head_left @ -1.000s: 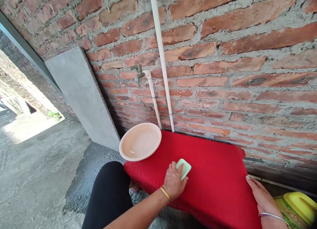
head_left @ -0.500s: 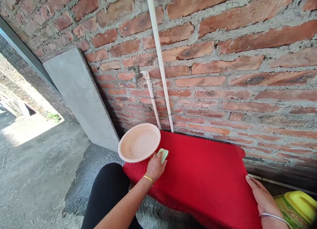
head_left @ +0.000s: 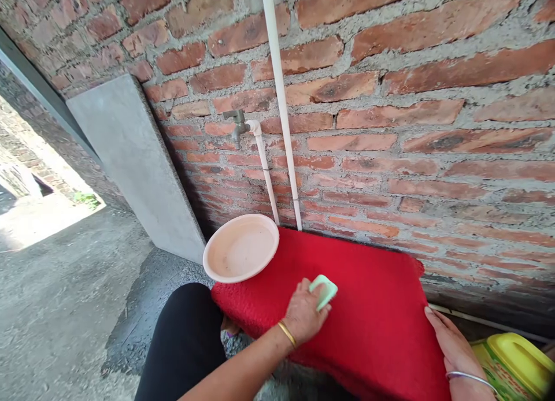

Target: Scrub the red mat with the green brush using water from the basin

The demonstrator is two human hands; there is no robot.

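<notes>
My left hand [head_left: 306, 313], with a gold bangle at the wrist, is closed around a pale green rounded block [head_left: 324, 291]. Whether the block is soap or a scrub brush I cannot tell. It lies against a red cloth [head_left: 368, 297] spread over a low bench-like support. At the cloth's right edge is my right hand [head_left: 455, 343], wearing a silver bangle; it grips the border, with some fingers hidden. A pale pink basin [head_left: 243, 251] sits tilted on the cloth's far left end.
Behind the cloth stands a brick wall [head_left: 364, 141] with white pipes [head_left: 281, 100] and a tap [head_left: 237, 126]. A grey slab [head_left: 134, 164] leans there at left. A yellow jug [head_left: 515, 360] is at lower right. Wet concrete floor [head_left: 130, 320] lies beside my black-clad knee [head_left: 186, 331].
My left hand has slid right over the red cloth with the pale green block, away from the basin. My right hand stays at the cloth's edge. The view has shifted slightly.
</notes>
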